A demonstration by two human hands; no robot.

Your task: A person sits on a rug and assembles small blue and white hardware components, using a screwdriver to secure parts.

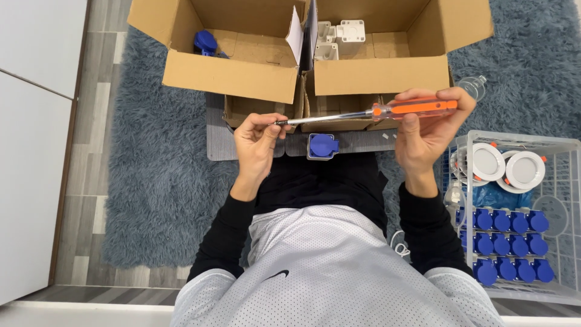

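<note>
The right hand (pixel 426 130) grasps the orange handle of a screwdriver (pixel 363 113), held level just above the blue socket (pixel 322 146). The left hand (pixel 257 142) pinches its tip. The socket lies untouched; many similar ones wait in the white basket (pixel 566 181), few in the boxes.

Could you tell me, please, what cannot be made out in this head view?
- Screwdriver tip: covered by the left hand fingers; its type is unknown.
- Handle underside: hidden by the right hand.
- Cardboard boxes: near walls hide much of the floor inside.
- Wire basket: cut off by the right edge.
- Blue socket: its base is hidden from above.
</note>
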